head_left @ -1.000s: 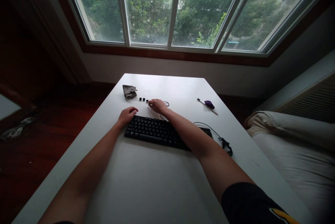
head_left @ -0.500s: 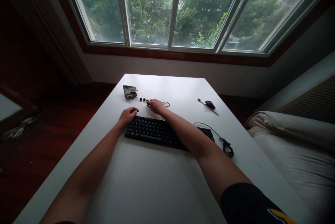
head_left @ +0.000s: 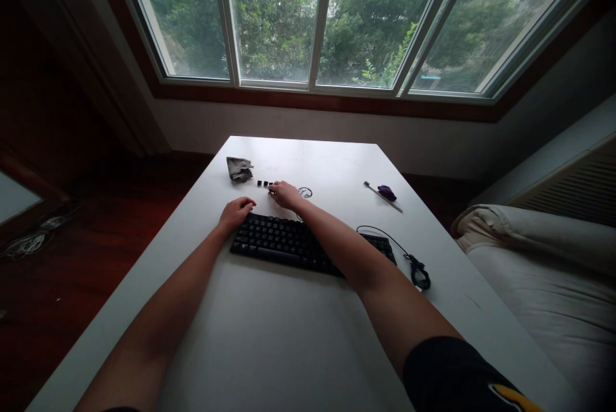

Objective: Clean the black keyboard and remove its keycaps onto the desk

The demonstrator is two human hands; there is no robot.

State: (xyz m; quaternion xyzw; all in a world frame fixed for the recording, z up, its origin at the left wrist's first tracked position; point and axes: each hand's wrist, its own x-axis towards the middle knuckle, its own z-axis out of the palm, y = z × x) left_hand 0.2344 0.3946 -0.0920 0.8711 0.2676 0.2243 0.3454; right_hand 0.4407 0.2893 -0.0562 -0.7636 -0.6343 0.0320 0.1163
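Observation:
A black computer keyboard (head_left: 274, 242) lies across the white table, partly hidden under my right forearm. At its back left corner is my left hand (head_left: 235, 212), fingers curled round the corner and resting against it. My right hand (head_left: 285, 195) reaches past the keyboard's back edge with the fingertips pinched together at the right end of a short row of small black keycaps (head_left: 262, 183). The keycap between those fingertips is mostly hidden. A thin ring-shaped wire tool (head_left: 306, 192) lies just right of this hand.
A crumpled grey cloth (head_left: 239, 169) sits at the back left of the table (head_left: 289, 348). To the right lie a toothbrush (head_left: 382, 197) and a purple crumpled item (head_left: 387, 192). The keyboard's bundled black cable (head_left: 420, 276) rests by its right end.
My right hand has shifted very slightly left and up along the keycap row. My left hand and the keyboard stay nearly as they were.

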